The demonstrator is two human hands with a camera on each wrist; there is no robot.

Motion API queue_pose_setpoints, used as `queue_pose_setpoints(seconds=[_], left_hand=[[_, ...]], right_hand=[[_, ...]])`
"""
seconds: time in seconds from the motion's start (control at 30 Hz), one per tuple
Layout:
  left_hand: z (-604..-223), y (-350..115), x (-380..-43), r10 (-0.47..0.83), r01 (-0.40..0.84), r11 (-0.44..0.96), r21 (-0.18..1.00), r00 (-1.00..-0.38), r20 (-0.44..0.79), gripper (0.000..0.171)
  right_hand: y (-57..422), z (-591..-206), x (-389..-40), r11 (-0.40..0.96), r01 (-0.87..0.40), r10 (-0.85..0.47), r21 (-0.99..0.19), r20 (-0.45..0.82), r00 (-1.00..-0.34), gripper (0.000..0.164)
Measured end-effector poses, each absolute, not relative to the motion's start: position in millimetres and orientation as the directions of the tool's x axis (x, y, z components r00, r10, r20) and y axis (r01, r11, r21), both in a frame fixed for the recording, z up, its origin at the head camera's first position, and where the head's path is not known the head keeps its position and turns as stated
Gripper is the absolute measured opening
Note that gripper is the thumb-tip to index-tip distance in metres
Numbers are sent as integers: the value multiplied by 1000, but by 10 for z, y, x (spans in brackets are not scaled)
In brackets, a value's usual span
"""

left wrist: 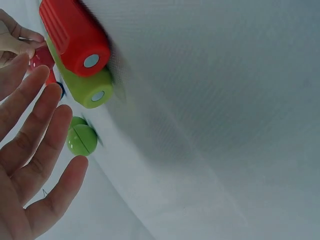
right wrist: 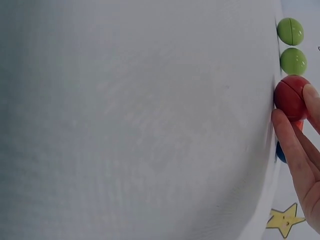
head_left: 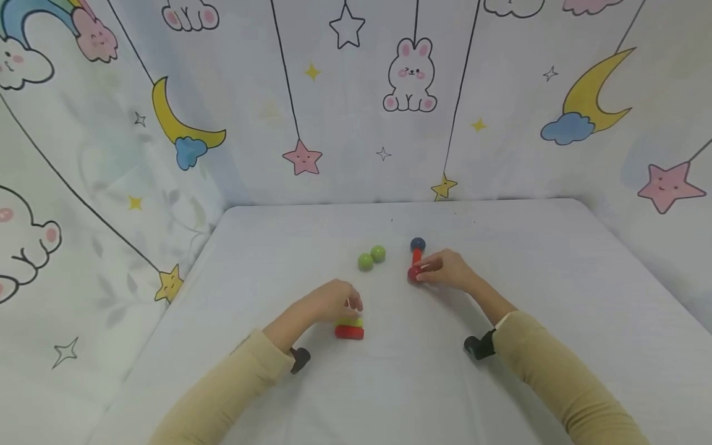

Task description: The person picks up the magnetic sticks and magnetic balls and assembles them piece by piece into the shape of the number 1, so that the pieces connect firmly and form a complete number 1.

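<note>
My right hand [head_left: 449, 270] pinches a red ball [right wrist: 290, 96] between thumb and fingers. This ball sits at the near end of a red rod [head_left: 416, 255], and a dark blue ball [head_left: 418, 244] is at the far end. With fingers spread and holding nothing, my left hand [left wrist: 37, 150] hovers by a yellow-green rod [left wrist: 87, 87] and a second red rod [left wrist: 82, 42]. Those two rods lie side by side, each showing a round silvery disc on its end. In the head view, the left hand partly covers the yellow-green rod.
Two green balls [head_left: 365, 261] lie close together left of the blue ball. All pieces are on a white-covered table [head_left: 250, 247], backed by a patterned cloth [head_left: 356, 111]. A dark device [head_left: 479, 346] is strapped at the right wrist, another [head_left: 301, 360] at the left.
</note>
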State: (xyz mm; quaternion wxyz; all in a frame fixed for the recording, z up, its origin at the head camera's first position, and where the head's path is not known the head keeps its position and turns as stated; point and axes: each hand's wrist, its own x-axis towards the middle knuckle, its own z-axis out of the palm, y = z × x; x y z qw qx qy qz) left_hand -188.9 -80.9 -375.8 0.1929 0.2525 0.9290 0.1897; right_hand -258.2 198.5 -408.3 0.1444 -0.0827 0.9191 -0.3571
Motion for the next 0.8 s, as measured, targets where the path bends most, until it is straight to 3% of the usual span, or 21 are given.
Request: queue_pose_setpoints(seconds=[0.33,0.8], left_hand=[[-3808,-860,-1827,501,366,825,430,-826,-258,8],[-3881,-808,-1853,533,408,815,412,-806,-257,6]], right_hand=[[1985,-4075,-2588,721,-54,-265,-690,-203,-943,40],[2020,-4100,-2590,715,-51,-257,-697,-194,-947,42]])
